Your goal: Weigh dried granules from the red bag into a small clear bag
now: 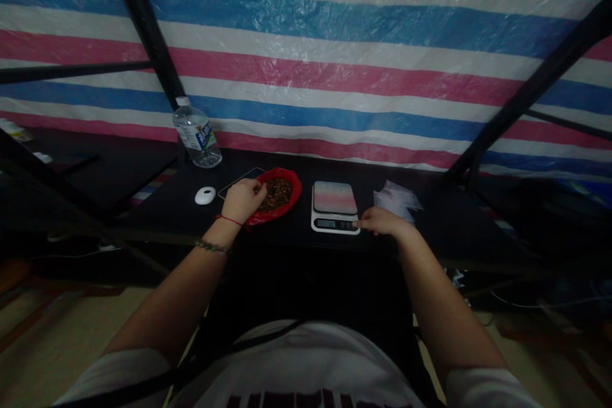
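Left hand (245,199) rests curled at the rim of a red bag (285,199) of brown bits. Right hand (382,222) touches the front corner of a white scale (334,206). Water bottle (196,133), white mouse (205,195) and clear packets (396,199) on the black table (449,223).

The red bag (287,194) by the left hand (243,199) looks like thin, glossy plastic film, crinkled at its rim, and it holds a rough, granular brown filling (277,192). The kitchen scale (335,207) has a smooth white plastic body and a glossy top plate that mirrors the stripes behind it. The clear bottle (196,134) is shiny, ridged plastic with a paper-like label. The small bags (396,199) beyond the right hand (380,222) are transparent, wrinkled film. The table (454,223) is matt black, its frame dark painted metal. The striped tarp (335,32) is woven plastic with a crinkly sheen.
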Tool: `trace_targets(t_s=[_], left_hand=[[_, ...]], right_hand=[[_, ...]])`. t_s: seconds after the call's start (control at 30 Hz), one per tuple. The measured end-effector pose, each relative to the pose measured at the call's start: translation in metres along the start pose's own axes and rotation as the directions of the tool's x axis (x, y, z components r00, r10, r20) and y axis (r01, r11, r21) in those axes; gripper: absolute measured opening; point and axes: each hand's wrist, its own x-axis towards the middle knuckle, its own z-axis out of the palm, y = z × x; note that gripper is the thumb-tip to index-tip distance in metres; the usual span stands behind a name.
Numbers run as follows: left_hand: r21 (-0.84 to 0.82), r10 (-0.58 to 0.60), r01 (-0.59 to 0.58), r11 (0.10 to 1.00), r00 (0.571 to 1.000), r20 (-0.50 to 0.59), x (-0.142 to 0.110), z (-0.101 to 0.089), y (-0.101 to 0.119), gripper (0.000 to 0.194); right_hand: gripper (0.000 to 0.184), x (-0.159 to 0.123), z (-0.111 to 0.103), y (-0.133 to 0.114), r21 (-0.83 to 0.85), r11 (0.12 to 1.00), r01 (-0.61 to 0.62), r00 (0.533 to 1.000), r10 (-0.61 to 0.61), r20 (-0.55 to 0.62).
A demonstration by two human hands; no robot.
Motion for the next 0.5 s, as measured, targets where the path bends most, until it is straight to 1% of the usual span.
trace_targets(t_s=[0.2,0.27,0.33,0.4,0.43,0.47,0.5], left_hand=[[-0.017,0.001,-0.001,1.000,1.000,0.010,0.000,0.000,0.000,0.035],[-0.028,-0.007,0.007,1.000,1.000,0.010,0.000,0.000,-0.002,0.034],[-0.054,-0.008,0.008,0.999,1.000,0.001,0.001,0.001,-0.003,0.033],[-0.140,-0.034,0.032,0.990,0.999,-0.015,0.001,0.004,-0.003,0.031],[-0.220,-0.072,0.066,0.973,0.997,-0.019,0.001,0.004,-0.001,0.030],[-0.329,-0.132,0.120,0.937,0.991,-0.014,0.001,0.005,0.001,0.028],[-0.465,-0.212,0.189,0.865,0.977,0.004,0.001,0.004,0.006,0.027]], right_hand=[[0.041,-0.006,-0.002,-0.001,-0.031,0.999,0.025,0.998,-0.027,-0.054],[0.041,-0.009,-0.007,0.001,-0.022,0.999,0.042,0.993,-0.044,-0.110],[0.040,-0.014,-0.014,0.003,-0.024,0.998,0.066,0.979,-0.069,-0.192],[0.037,-0.020,-0.019,0.002,-0.017,0.994,0.109,0.954,-0.109,-0.280],[0.033,-0.023,-0.020,-0.001,-0.004,0.990,0.142,0.937,-0.135,-0.324],[0.030,-0.026,-0.020,-0.006,0.014,0.983,0.184,0.916,-0.166,-0.364],[0.028,-0.030,-0.019,-0.014,0.033,0.971,0.238,0.895,-0.206,-0.397]])
